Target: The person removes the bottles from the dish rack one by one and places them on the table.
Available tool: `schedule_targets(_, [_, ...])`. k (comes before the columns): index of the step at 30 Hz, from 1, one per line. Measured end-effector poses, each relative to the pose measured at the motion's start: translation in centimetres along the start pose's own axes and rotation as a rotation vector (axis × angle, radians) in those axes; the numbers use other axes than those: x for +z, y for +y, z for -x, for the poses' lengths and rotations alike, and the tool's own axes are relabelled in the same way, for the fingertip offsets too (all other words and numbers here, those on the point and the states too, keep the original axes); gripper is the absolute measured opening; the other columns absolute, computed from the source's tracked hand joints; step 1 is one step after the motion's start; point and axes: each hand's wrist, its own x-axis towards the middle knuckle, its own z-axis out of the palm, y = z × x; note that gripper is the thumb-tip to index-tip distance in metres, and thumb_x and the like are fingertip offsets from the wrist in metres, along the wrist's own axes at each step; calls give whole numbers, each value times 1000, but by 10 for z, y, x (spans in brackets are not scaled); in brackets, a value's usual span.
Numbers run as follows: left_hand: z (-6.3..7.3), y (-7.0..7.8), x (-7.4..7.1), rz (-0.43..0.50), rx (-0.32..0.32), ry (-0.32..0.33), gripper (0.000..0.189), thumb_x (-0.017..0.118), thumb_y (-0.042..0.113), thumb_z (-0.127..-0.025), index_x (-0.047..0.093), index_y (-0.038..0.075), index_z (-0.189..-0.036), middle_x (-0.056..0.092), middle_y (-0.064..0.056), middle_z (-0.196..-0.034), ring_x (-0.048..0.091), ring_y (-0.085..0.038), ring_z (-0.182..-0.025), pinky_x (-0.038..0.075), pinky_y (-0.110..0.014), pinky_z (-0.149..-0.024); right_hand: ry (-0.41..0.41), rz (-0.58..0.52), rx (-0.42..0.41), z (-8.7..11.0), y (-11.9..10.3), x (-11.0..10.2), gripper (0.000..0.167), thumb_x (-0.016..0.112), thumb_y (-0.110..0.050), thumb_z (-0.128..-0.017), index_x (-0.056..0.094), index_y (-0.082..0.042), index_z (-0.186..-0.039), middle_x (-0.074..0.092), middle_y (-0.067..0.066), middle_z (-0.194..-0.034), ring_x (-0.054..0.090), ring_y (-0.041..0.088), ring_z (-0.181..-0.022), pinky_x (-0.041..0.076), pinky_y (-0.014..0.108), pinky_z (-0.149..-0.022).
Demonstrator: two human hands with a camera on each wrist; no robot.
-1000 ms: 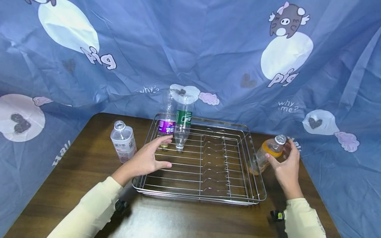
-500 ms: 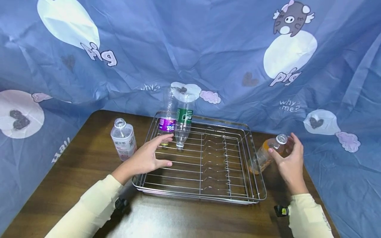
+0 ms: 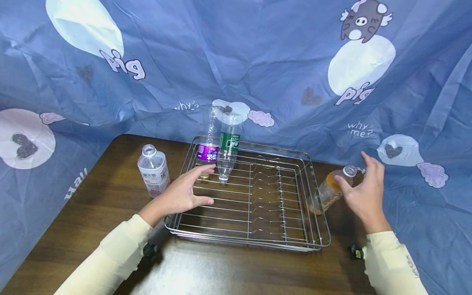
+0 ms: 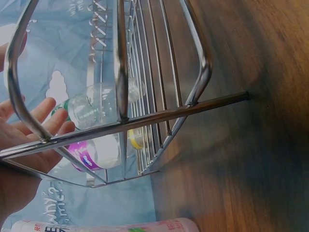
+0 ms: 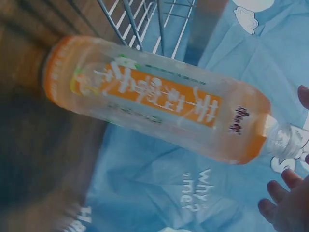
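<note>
My left hand (image 3: 180, 194) hovers over the left side of a wire dish rack (image 4: 159, 116), thumb and fingers apart, holding nothing. Two clear plastic bottles stand cap-down at the rack's back left: one has a purple label (image 3: 207, 152), the other a green label (image 3: 229, 142). On the right, an orange-labelled plastic bottle (image 3: 326, 196) stands on the table beside the rack. Around its neck my right hand (image 3: 365, 196) is spread wide; the thumb overlaps the bottle in the head view, while the fingers are clear of it.
Left of the rack stands an uncapped bottle with a white and pink label (image 3: 155, 174), close to my left wrist. A blue printed cloth (image 3: 280, 61) hangs behind the wooden table (image 3: 206, 274) and along its sides.
My right hand has loosened from the orange-labelled bottle, its fingers opening and shifting right. That bottle stays where it was. The left hand keeps its place over the rack.
</note>
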Motion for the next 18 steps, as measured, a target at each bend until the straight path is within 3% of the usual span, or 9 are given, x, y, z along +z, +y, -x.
schedule_targets(3, [0, 0, 0, -3, 0, 1, 92, 90, 26, -77, 40, 16, -153, 56, -7, -142, 52, -28, -131, 38, -54, -111, 2, 31, -64, -5, -3, -1, 87, 88, -3, -70, 45, 3, -146, 40, 32, -138, 39, 46, -131, 31, 51, -114])
schedule_targets(12, [0, 1, 0, -22, -3, -2, 93, 90, 25, -76, 39, 16, -153, 57, -7, -142, 52, -29, -130, 38, -54, -111, 15, 77, -148, -6, -7, 2, 83, 87, -6, -68, 52, 1, -142, 45, 30, -138, 43, 48, -126, 34, 53, -110])
schedule_targets(18, [-1, 1, 1, -34, -1, -2, 93, 90, 26, -76, 39, 16, -154, 57, -7, -142, 52, -29, -131, 37, -54, -112, 37, 132, -260, -11, -12, 1, 75, 84, -9, -67, 56, 3, -136, 49, 30, -134, 42, 51, -128, 25, 58, -116])
